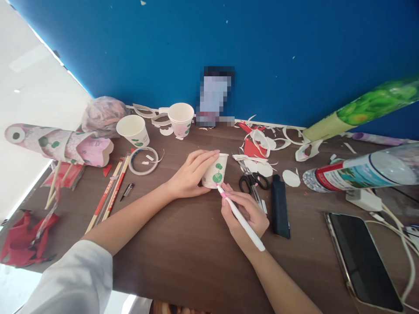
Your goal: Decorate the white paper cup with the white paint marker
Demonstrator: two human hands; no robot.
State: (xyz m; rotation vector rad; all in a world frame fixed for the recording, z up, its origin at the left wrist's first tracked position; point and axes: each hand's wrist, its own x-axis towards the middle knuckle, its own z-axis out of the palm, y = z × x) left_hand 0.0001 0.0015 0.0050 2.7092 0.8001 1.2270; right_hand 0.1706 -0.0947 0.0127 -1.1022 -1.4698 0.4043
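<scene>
While left fingers [203,159] clasp cup [216,172], right fingers [238,201] pen [244,223], scraps [262,146] litter brown desk [196,255].

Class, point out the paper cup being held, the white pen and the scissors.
paper cup [218,171], head view, printed side wall.
white pen [243,221], head view, middle of barrel.
scissors [252,177], head view, where black handles join.

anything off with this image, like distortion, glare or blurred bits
Head view: wide-angle distortion stretches the water bottle and green roll at the right edge; the upper left is blown out white; a pixelated patch sits against the blue wall; the paper cup in the left hand and the pen in the right hand are sharp, evenly lit.
</scene>
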